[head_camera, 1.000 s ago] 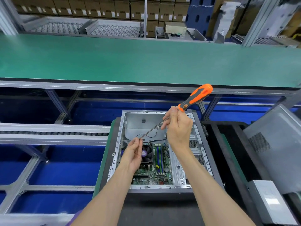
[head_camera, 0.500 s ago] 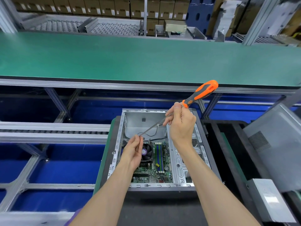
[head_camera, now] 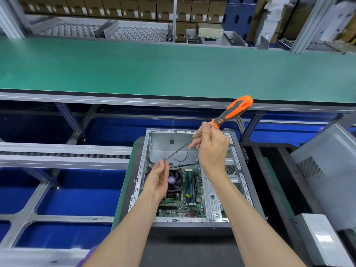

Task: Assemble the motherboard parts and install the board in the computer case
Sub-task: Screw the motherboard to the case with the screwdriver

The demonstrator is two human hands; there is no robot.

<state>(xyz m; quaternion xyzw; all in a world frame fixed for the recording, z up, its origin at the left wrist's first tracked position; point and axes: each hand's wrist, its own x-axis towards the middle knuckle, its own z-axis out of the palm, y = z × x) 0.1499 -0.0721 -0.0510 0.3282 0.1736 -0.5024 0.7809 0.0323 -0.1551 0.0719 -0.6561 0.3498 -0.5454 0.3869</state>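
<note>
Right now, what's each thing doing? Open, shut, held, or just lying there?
Computer case: open, side panel off.
Motherboard: lying inside the case.
Screwdriver: held up, tilted, tip down at the left fingers.
Right hand: grips the screwdriver's shaft below the handle.
Left hand: pinches at the screwdriver's tip.
Grey panel: lying at the right.

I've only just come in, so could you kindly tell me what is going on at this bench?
A person is working over an open computer case with the motherboard already lying inside it. The right hand holds a long screwdriver by its shaft just below the orange handle, tilted above the case. The left hand pinches at the tip, apparently seating a screw there, though the screw itself is too small to see. The tip is not yet at the board.
</note>
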